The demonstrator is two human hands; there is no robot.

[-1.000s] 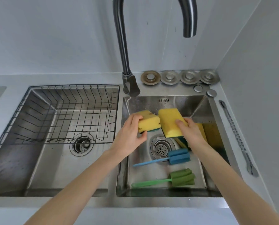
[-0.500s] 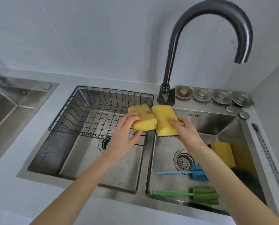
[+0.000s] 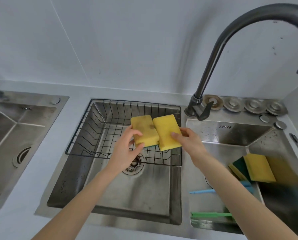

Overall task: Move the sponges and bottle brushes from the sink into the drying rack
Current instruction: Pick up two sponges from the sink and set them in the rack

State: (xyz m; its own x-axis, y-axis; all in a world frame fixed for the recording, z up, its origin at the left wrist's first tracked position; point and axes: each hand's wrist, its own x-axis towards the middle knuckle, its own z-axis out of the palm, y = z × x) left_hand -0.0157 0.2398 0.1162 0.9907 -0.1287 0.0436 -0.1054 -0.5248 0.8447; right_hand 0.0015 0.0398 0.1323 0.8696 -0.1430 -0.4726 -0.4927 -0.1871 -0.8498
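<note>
Now both sponges have been carried from the sink to above the drying rack: left hand fingers clamped on the stained sponge, right hand on the brighter sponge; release remains.

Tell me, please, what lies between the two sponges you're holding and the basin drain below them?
Only the drying rack's wire floor, seen in the head view.

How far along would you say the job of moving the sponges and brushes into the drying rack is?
Nothing lies in the wire drying rack yet. In hand: the left hand and right hand each hold a yellow sponge above it. Left in the right basin: a leaning sponge, the blue brush and the green brush.
</note>
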